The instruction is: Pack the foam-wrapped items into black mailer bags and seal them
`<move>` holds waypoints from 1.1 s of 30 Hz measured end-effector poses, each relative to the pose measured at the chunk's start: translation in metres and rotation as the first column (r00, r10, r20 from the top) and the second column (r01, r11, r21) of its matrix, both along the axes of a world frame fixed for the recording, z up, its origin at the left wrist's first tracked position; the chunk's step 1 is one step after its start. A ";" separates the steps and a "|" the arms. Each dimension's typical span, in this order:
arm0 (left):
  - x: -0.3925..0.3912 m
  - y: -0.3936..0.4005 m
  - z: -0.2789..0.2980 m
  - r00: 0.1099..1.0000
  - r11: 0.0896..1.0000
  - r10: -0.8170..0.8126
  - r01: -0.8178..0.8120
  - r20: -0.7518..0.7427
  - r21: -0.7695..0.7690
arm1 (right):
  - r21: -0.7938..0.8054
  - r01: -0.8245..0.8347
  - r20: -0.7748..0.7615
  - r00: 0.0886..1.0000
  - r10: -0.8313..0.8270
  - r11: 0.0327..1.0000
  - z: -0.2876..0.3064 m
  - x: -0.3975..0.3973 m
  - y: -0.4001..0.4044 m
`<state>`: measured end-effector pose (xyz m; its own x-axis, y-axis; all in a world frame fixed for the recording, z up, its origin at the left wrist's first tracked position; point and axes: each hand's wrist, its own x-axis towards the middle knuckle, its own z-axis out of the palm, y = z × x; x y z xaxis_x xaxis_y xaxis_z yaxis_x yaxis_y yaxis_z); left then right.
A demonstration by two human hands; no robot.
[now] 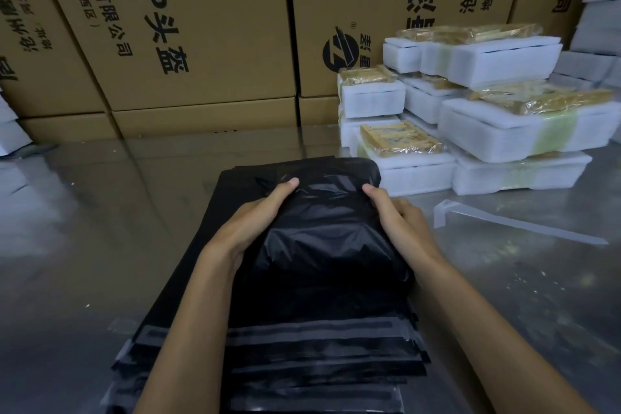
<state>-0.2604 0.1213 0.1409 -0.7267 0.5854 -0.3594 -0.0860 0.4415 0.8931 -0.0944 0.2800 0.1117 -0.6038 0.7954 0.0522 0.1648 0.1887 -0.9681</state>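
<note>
Fingers of the left hand [250, 222] and right hand [400, 217] grip a filled black bag [329, 245]; foam packs [477, 118] sit nearby on the table [100, 212].

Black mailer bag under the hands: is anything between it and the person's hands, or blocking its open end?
Nothing visible. The left hand and right hand grip the bulging black plastic mailer bag directly, one on each side. It lies on a stack of flat black mailer bags; their grey adhesive strips lie uncovered.
</note>
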 end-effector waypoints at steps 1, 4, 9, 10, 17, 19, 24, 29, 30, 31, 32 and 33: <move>-0.001 0.000 -0.001 1.000 0.997 -0.027 0.026 0.006 0.068 | -0.020 -0.034 -0.022 0.999 0.033 0.999 0.002 0.000 0.000; -0.002 0.002 0.001 0.997 0.954 -0.070 0.062 0.018 0.293 | -0.061 -0.185 -0.060 0.982 0.181 0.981 0.015 -0.011 -0.002; -0.010 0.006 0.009 0.985 0.903 -0.080 0.008 0.150 0.429 | -0.066 -0.402 -0.168 0.907 0.387 0.913 0.025 -0.024 0.004; -0.016 0.009 0.014 0.984 0.895 -0.078 0.000 0.158 0.446 | -0.119 -0.418 -0.184 0.900 0.394 0.900 0.030 -0.027 0.008; -0.047 0.005 0.036 0.948 0.792 -0.010 -0.187 0.318 0.581 | -0.525 -0.352 -0.319 0.925 0.204 0.775 0.070 -0.092 0.035; -0.048 0.010 0.034 0.934 0.745 0.083 -0.290 0.348 0.600 | -0.529 -0.363 -0.295 0.926 0.234 0.767 0.078 -0.119 0.034; -0.098 0.031 0.033 0.830 0.586 0.403 -0.558 0.386 0.588 | -0.419 -0.519 -0.236 0.854 0.463 0.745 0.077 -0.191 0.016; -0.197 0.025 0.019 0.802 0.545 0.489 -0.589 0.344 0.597 | -0.116 -0.319 0.051 0.944 0.326 0.941 0.033 -0.232 0.021; -0.215 0.025 0.014 0.801 0.534 0.480 -0.591 0.359 0.604 | -0.047 -0.280 0.120 0.952 0.283 0.959 0.019 -0.233 0.023; -0.229 0.026 0.009 0.801 0.508 0.464 -0.590 0.378 0.628 | 0.027 -0.236 0.153 0.961 0.229 0.971 0.005 -0.233 0.024; -0.241 0.029 0.003 0.791 0.476 0.478 -0.598 0.381 0.645 | 0.091 -0.177 0.131 0.978 0.164 0.980 -0.007 -0.232 0.026; -0.250 0.032 -0.004 0.749 0.444 0.554 -0.635 0.363 0.633 | 0.121 -0.116 0.073 0.992 0.108 0.986 -0.016 -0.232 0.026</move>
<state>-0.5105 0.1529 0.1366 -0.9841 0.1100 -0.1393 -0.1754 -0.4809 0.8591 -0.3260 0.3062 0.0960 -0.6939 0.7125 0.1042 0.1984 0.3283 -0.9235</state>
